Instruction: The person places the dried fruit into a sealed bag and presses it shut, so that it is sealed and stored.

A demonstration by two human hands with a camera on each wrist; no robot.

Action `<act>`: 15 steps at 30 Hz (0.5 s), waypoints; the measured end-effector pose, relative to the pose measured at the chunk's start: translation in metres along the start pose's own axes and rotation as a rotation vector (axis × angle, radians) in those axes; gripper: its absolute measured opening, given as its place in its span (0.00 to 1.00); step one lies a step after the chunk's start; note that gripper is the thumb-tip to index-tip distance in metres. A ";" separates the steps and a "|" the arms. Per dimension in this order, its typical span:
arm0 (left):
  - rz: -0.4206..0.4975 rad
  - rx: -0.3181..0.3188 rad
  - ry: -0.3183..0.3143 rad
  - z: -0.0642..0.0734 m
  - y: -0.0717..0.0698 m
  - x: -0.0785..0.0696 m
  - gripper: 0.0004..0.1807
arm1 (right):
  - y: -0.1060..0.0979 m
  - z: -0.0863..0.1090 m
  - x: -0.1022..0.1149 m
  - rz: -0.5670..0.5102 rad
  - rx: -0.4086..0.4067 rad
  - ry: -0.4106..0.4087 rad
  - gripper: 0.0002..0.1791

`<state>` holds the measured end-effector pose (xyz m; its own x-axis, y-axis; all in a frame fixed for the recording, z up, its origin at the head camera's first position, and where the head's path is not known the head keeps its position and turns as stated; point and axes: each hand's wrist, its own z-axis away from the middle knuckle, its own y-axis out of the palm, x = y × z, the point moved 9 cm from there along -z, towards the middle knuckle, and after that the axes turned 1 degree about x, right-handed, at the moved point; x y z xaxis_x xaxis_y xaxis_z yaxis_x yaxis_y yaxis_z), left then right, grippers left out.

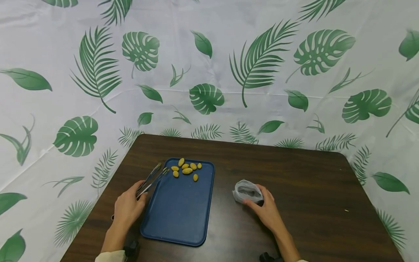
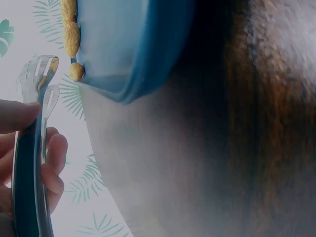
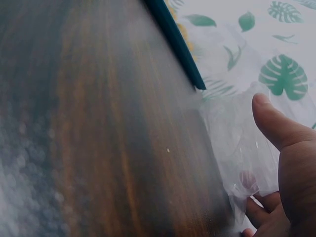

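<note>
The tray (image 1: 178, 214) lies on the left part of the surface (image 1: 294, 174), with the nuts (image 1: 187, 170) grouped at its far end. Left of it, the left grip (image 1: 129, 203) holds tongs (image 2: 27, 170), tips near its far left corner. Well to the tray's right, the right grip (image 1: 266, 209) holds a bag (image 1: 241, 195). A cloth (image 1: 216, 65) hangs behind.

Eight yellow pieces (image 1: 187, 170) lie on one blue tray (image 1: 179, 213), left of centre. One pair of tongs (image 1: 155, 181) and one left hand (image 1: 128, 204) show lower left; one plastic bag (image 1: 240, 195) and one right hand (image 1: 267, 209), lower right of centre.
</note>
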<state>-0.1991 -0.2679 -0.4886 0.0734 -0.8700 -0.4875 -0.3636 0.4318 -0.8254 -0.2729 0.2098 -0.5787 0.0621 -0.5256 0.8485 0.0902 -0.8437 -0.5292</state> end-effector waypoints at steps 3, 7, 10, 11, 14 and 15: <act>-0.020 0.002 0.000 -0.002 0.003 -0.001 0.23 | 0.000 0.000 0.000 -0.002 0.000 0.001 0.41; -0.042 0.000 0.000 -0.004 0.007 -0.002 0.22 | 0.000 0.000 0.000 -0.003 0.003 -0.001 0.41; -0.052 0.006 -0.005 -0.006 0.010 0.000 0.22 | 0.000 0.001 0.000 -0.002 0.007 0.000 0.41; -0.056 0.009 -0.007 -0.006 0.011 0.000 0.22 | 0.000 0.001 0.000 0.000 0.009 0.001 0.41; -0.064 0.016 -0.011 -0.008 0.014 0.002 0.22 | 0.000 0.001 0.000 -0.002 0.009 0.000 0.42; -0.066 0.018 -0.010 -0.009 0.015 0.002 0.22 | 0.000 0.001 0.000 -0.003 0.010 0.000 0.43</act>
<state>-0.2121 -0.2656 -0.4993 0.1064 -0.8945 -0.4342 -0.3412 0.3774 -0.8609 -0.2723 0.2101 -0.5783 0.0622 -0.5227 0.8502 0.1001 -0.8443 -0.5264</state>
